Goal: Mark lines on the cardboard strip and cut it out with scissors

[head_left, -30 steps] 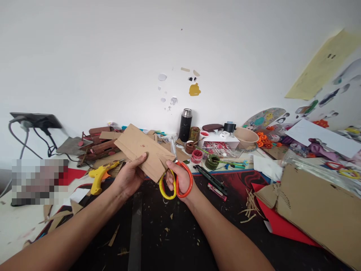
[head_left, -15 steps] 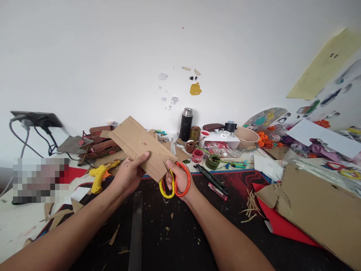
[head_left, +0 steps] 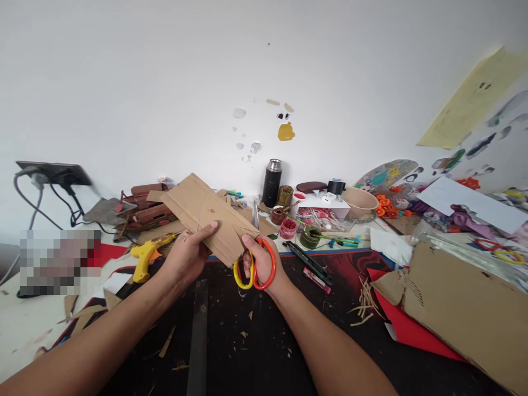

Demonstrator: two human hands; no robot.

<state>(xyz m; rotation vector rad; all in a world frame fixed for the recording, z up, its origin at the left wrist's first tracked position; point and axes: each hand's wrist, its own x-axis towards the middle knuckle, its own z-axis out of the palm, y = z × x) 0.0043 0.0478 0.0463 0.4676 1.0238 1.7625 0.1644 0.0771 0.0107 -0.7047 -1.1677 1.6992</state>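
Observation:
A creased piece of brown cardboard [head_left: 206, 212] is raised over the dark mat, tilted down to the right. My left hand [head_left: 192, 256] grips its lower left edge, thumb on top. Scissors [head_left: 264, 264] with one red-orange and one yellow handle loop are in my right hand [head_left: 262, 261], whose thumb rests near the right corner of the cardboard. The blades point up and away beside the right end of the cardboard, partly hidden behind it. Some fingers of both hands are out of sight beneath the cardboard.
A metal ruler [head_left: 198, 330] lies on the mat [head_left: 231, 357] among scraps. Left is a yellow glue gun [head_left: 144, 258]. Behind stand a black flask [head_left: 272, 184] and paint jars [head_left: 310, 236]. A green-black cutter [head_left: 308, 261] lies to the right, with large cardboard [head_left: 466, 313] beyond.
The scissor loops have turned slightly and come closer together, and more of the blades shows above the cardboard's right end. Both hands keep their hold; the cardboard has barely shifted.

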